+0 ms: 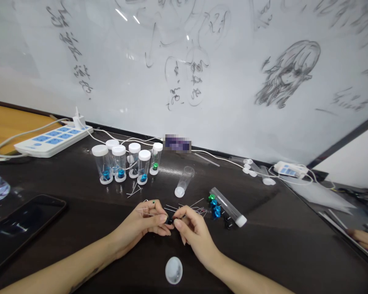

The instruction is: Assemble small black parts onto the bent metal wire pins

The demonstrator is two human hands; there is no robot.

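My left hand (149,220) is closed, thumb and fingers pinching a small black part (169,221). A thin pale stick (144,210) crosses its fingers. My right hand (194,228) meets it from the other side, its fingertips pinched on the same black part, which they largely hide. Behind the hands lie several thin metal wires (199,210). Small blue metallic parts (216,211) and a green one (212,197) sit right of them, beside a clear tube with a white cap (230,208). Closer to me is a round translucent white lid (173,270).
Several upright clear tubes with white caps (119,161) hold small blue or green parts. Another clear tube (184,181) lies mid-table. A phone (24,228) and a power strip (53,141) are at left. White cables run along the whiteboard (135,102). More caps (250,167) lie back right.
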